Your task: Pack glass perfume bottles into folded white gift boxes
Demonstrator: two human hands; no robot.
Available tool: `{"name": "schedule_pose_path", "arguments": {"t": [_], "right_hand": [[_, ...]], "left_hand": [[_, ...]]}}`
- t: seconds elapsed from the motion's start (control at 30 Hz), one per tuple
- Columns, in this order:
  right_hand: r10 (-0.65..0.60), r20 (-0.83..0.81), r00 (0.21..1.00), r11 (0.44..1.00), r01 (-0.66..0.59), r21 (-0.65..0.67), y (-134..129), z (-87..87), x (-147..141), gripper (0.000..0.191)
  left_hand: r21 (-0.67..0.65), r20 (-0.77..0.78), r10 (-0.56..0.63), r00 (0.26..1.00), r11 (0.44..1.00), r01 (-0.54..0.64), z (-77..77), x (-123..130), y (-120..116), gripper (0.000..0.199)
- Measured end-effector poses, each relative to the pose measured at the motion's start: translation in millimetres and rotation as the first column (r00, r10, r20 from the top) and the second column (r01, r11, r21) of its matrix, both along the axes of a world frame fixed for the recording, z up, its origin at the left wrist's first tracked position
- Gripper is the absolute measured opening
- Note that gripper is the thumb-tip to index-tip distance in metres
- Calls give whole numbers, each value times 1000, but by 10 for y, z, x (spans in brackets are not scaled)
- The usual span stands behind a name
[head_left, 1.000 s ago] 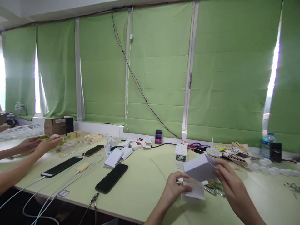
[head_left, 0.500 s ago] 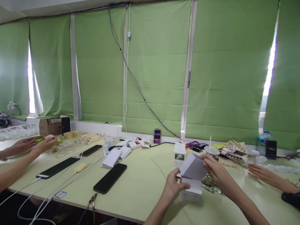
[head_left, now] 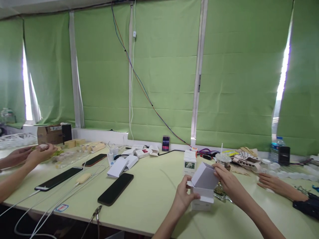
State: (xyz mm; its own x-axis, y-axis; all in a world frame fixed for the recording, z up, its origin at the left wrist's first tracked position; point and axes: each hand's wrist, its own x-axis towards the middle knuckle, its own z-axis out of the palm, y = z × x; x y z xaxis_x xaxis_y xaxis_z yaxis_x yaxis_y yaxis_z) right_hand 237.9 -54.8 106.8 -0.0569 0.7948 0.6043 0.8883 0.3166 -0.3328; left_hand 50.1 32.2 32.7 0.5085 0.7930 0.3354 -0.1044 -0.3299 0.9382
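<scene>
- White carton point(head_left: 202, 205), open: one piece, at five o'clock in your view, between your two hands; appears to rest on the table.
- Left hand point(head_left: 184, 195): at the carton's nine o'clock; your thumb and fingers closed on its side, thumb in front.
- Right hand point(head_left: 225, 176): at its two o'clock; your fingers pinch the upper edge of the raised panel point(head_left: 204, 176).
- Concealed: the carton's interior, and some of your left fingertips behind it.
- Packet point(head_left: 221, 193): at the carton's three o'clock, partly covered by your right hand; contents hard to make out.
- Cut off: your forearms, at the lower edge; a co-worker's hand point(head_left: 274, 184) lies at three o'clock, its arm leaving the frame.
- Small screen point(head_left: 165, 144): by the wall, pixelated.
- Table point(head_left: 152, 205): pale yellow-green; printed carton point(head_left: 189, 166) at your carton's eleven o'clock, black phone point(head_left: 116, 189) at nine.
- Room: green blinds point(head_left: 166, 73) at twelve o'clock, crossed by a slanting red-and-blue cable point(head_left: 142, 87).
</scene>
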Motion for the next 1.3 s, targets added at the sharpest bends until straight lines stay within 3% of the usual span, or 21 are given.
{"name": "schedule_pose_path", "arguments": {"t": [0.13,0.3,0.47,0.67,0.83,0.97,1.07,1.2,1.3], "right_hand": [[-10,96,995,1000,12,-16,1,31,-4,31],[-18,171,985,1000,21,-13,-1,67,-36,29],[-46,209,977,999,42,25,5,54,-34,29],[-112,419,901,991,67,119,62,-16,-159,29],[-108,466,878,994,100,42,70,-297,-351,20],[-102,328,939,991,69,112,65,-700,-405,48],[-98,291,952,987,55,152,109,-933,-417,50],[-102,249,963,985,62,163,211,-998,-455,39],[-129,232,964,978,85,189,262,-962,-434,44]], "left_hand": [[42,-1,7,1000,999,-6,4,12,-35,43],[139,17,-7,1000,990,5,-24,16,-80,58],[159,-75,50,996,987,-37,-61,27,-78,66],[181,-98,87,991,981,-68,-130,74,-74,66],[198,23,96,995,975,-98,-168,19,-103,71],[190,62,79,995,978,-89,-111,-108,-78,69],[252,-11,95,995,964,-89,-56,-176,-40,56],[311,-135,77,988,950,-31,-19,-182,23,54],[333,-187,101,977,942,-34,-15,-179,131,57]]}}
